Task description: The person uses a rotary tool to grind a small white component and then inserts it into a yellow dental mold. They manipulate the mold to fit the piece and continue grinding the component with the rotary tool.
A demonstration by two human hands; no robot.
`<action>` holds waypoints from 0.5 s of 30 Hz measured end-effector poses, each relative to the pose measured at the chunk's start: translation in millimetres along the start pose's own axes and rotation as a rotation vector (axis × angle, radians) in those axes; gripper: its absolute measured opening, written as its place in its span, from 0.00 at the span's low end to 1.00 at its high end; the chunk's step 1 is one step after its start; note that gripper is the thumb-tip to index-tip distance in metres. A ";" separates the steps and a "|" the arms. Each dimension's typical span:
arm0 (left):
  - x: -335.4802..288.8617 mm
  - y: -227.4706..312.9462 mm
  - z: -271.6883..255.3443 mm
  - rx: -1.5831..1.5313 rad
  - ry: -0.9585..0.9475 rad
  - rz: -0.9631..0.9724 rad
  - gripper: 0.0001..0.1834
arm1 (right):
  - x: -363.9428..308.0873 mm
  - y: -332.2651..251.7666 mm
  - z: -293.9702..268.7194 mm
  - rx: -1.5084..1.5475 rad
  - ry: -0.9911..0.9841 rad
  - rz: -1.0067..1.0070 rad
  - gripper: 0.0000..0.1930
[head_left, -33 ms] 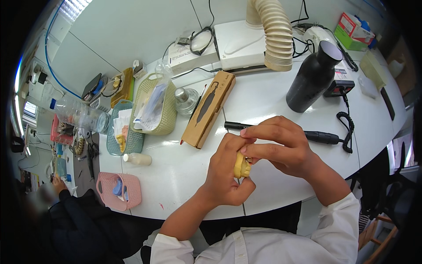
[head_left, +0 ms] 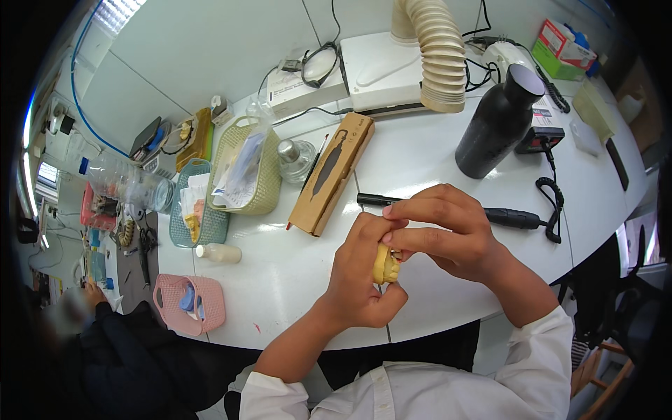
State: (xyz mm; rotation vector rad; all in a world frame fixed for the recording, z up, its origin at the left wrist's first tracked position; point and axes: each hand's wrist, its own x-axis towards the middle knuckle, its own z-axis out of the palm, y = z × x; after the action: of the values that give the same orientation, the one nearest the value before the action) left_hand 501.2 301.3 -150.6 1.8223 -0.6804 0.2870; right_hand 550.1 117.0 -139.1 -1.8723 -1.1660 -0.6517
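Note:
My left hand (head_left: 360, 269) is wrapped round a yellow plaster dental model (head_left: 384, 267), held above the near part of the white table. The model's teeth face right, and a small silvery metal piece (head_left: 396, 254) shows at its upper edge. My right hand (head_left: 448, 234) reaches over from the right, its fingertips pinched together at the top of the model, against that metal piece. Whether the fingertips grip it is hidden. Behind my right hand lie a black pen-like stick (head_left: 374, 199) and a black corded handpiece (head_left: 512, 218); my fingers cover the stretch between them.
A cardboard box (head_left: 332, 175) lies beyond my hands, with a black bottle (head_left: 500, 122) to the right and a ribbed hose (head_left: 442, 63) overhead. Left are a glass bottle (head_left: 297, 162), green basket (head_left: 269, 178), teal basket (head_left: 203, 234) and pink basket (head_left: 215, 308). A co-worker's dark sleeve (head_left: 129, 336) shows far left.

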 end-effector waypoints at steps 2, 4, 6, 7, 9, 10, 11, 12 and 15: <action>0.4 -0.6 -0.1 0.020 -0.007 0.018 0.37 | -0.4 0.5 0.0 -0.003 0.002 0.000 0.12; 1.8 -3.4 -1.2 0.037 -0.014 0.059 0.38 | -0.1 0.3 -1.0 -0.012 -0.001 0.006 0.13; 0.4 6.2 -1.2 -0.380 -0.002 -0.284 0.39 | 3.9 -1.4 -2.0 0.026 0.016 0.049 0.13; -0.3 10.5 -1.1 -0.589 0.004 -0.455 0.40 | 5.9 -2.3 -3.1 0.045 0.024 0.071 0.13; -0.5 9.7 -3.3 -0.871 -0.036 -0.669 0.45 | 7.3 -3.6 -5.4 0.061 -0.005 0.107 0.14; 0.5 6.9 -5.7 -0.917 -0.056 -0.707 0.45 | 7.7 -4.2 -6.8 0.068 -0.019 0.125 0.14; 1.0 4.6 -6.9 -0.965 -0.080 -0.745 0.46 | 7.7 -5.4 -9.1 0.083 -0.036 0.161 0.14; 1.0 3.3 -7.1 -0.977 -0.098 -0.741 0.46 | 7.3 -6.7 -11.6 0.097 -0.053 0.196 0.14; 0.2 0.7 -6.8 -0.985 -0.131 -0.731 0.47 | 5.4 -7.7 -14.0 0.135 -0.075 0.242 0.12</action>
State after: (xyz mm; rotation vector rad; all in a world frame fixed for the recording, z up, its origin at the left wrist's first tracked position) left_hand 501.9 307.4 -147.5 1.0158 -0.1286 -0.5750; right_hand 545.5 109.5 -124.7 -1.8969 -0.9835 -0.3629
